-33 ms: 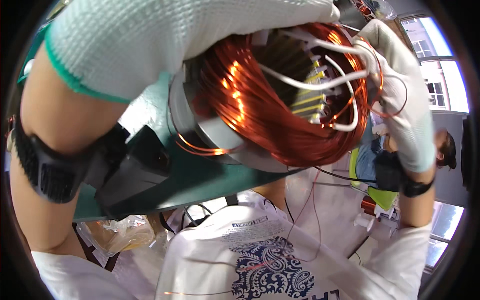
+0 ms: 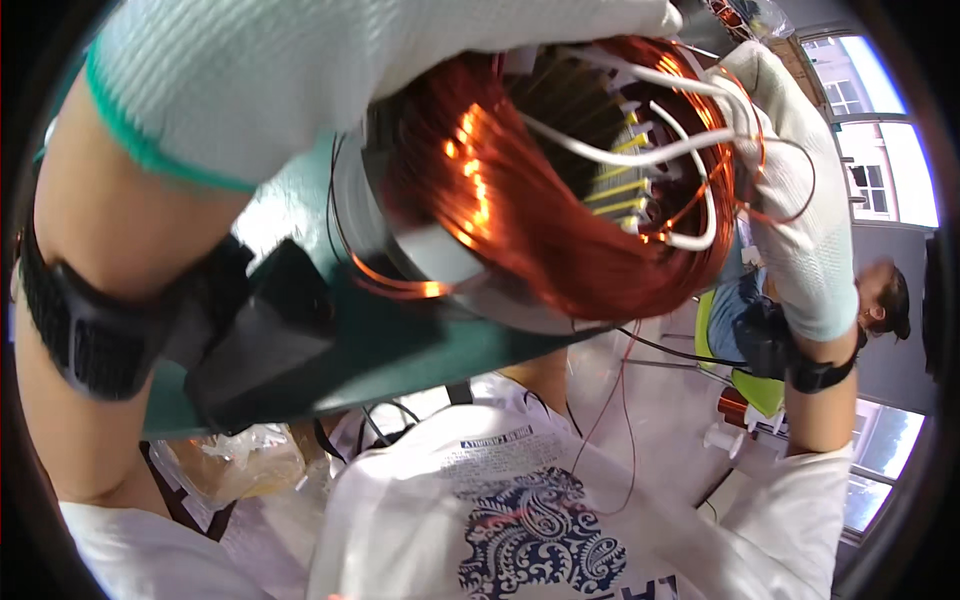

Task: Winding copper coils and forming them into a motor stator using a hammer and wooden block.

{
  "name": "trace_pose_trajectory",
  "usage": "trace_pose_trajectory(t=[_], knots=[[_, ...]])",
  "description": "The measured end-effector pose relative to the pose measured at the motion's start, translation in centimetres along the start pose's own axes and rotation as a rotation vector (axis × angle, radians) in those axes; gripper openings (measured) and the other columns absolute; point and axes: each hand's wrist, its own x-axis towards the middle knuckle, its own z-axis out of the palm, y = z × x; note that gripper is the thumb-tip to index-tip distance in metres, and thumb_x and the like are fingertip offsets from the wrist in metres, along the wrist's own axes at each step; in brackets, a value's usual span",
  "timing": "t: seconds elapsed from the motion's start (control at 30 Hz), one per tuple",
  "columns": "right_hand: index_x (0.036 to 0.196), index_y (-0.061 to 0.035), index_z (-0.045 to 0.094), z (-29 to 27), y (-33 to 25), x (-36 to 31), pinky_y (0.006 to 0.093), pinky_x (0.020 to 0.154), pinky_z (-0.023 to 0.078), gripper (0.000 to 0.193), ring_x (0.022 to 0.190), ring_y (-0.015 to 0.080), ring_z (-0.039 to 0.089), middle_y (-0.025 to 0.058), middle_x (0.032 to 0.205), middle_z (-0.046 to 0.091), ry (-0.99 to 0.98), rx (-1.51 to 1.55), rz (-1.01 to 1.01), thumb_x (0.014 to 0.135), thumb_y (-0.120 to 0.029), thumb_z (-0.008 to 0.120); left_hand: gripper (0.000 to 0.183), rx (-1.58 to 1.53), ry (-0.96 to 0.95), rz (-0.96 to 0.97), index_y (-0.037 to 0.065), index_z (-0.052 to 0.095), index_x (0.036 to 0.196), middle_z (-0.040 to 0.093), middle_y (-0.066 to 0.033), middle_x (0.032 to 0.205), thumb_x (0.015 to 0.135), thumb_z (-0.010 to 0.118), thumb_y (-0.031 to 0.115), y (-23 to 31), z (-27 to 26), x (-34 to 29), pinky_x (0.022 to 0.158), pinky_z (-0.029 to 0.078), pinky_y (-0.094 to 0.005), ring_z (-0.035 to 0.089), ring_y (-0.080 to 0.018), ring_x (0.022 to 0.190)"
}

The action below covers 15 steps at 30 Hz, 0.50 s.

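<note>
A motor stator (image 2: 440, 255) with a grey metal body lies on its side, its thick ring of copper winding (image 2: 560, 250) facing right. Slots with yellow strips and white sleeved leads (image 2: 620, 158) show inside the ring. My left hand (image 2: 400, 50), in a white knit glove with green cuff, reaches across the top of the winding. One finger stretches rightward; the others are cut off by the upper edge. At the ring's right side my right hand (image 2: 785, 150), also gloved, has bent fingers closed around the white leads. Loose copper wire (image 2: 812, 190) loops beside it.
The stator is on a green tabletop (image 2: 400, 370). A clear plastic bag (image 2: 230, 465) lies below the table's left part. At right a person (image 2: 745, 320) in blue is near a lime-green chair (image 2: 760, 390). A copper wire spool (image 2: 735, 405) stands by them.
The stator has shifted slightly upward in the picture, and its winding is more blurred. My right hand and forearm have moved a little left. Both hands stay at the stator.
</note>
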Motion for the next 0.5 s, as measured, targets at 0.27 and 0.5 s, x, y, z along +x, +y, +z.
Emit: trace_pose_trajectory(t=[0.27,0.5], knots=[[0.109,-0.0024,0.061,-1.8,-3.0,3.0,0.0192,0.061,0.050,0.022,0.074,0.0028,0.057,-0.0021,0.088,0.058,-0.205,-0.166,0.281,0.104,-0.024,0.061,0.043,-0.061,-0.088,0.101,-0.002,0.067,0.106,0.065,-0.0139,0.092,0.107,0.045,0.035,-1.3,1.0,1.9,0.078,0.053,-0.0370,0.064,-0.0234,0.083],[0.109,-0.0051,0.057,-0.8,-2.1,0.9,0.0168,0.068,0.037,0.028,0.080,-0.0001,0.044,-0.0061,0.090,0.051,-0.131,0.031,0.268,0.104,-0.032,0.064,0.043,0.063,-0.171,0.266,-0.003,0.068,0.108,0.067,-0.0142,0.094,0.107,0.045,0.034,-1.2,-0.4,3.2,0.079,0.054,-0.0371,0.066,-0.0238,0.085]])
